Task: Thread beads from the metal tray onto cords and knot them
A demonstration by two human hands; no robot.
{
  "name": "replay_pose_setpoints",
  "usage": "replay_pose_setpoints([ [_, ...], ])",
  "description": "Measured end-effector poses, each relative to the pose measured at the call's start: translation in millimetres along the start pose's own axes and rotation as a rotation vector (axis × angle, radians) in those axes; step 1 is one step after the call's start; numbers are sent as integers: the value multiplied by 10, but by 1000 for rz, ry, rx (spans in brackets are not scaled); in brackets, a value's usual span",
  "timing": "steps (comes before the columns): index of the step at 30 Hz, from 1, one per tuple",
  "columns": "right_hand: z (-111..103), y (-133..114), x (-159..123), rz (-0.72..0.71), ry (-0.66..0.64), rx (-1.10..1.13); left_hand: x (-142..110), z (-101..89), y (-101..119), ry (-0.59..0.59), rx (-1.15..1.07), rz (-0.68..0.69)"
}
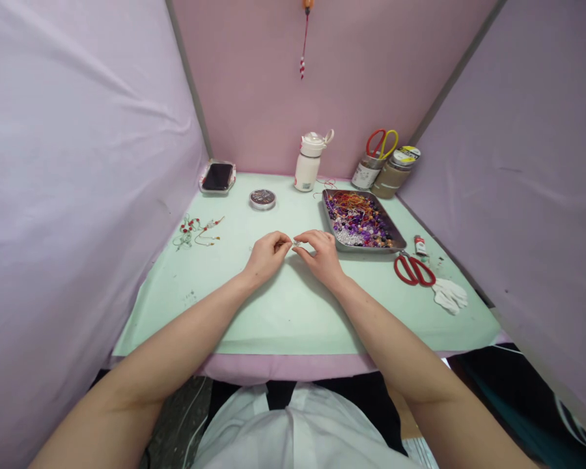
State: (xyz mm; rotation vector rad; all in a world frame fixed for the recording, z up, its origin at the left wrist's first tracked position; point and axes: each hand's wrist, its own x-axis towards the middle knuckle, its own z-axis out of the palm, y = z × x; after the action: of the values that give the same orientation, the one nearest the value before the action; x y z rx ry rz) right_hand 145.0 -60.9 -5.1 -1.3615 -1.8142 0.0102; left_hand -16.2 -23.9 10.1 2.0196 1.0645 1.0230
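Observation:
My left hand (269, 253) and my right hand (323, 255) meet fingertip to fingertip above the middle of the table. A tiny clear, silvery piece (296, 243) shows between them, pinched by my right thumb and finger; it is too small to name. The left fingers are also closed in a pinch, and what they hold is hidden. Just beyond my right hand is a metal tray (404, 246) of purple, clear and orange beads (359, 218) with orange cord on top.
Red-handled scissors (414, 270), a white glove (450, 296) and a small red-and-white tube (420, 245) lie right. Behind stand a white bottle (307, 168), a jar (395, 176) and a scissors holder (366, 174). Left are beaded strings (195, 229), a round container (262, 199) and a phone (218, 176).

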Motion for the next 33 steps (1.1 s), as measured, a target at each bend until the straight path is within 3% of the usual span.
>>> replay_pose_setpoints([
  [33,-24,-9,5,19,1,2,47,-60,-71,-3,43,4],
])
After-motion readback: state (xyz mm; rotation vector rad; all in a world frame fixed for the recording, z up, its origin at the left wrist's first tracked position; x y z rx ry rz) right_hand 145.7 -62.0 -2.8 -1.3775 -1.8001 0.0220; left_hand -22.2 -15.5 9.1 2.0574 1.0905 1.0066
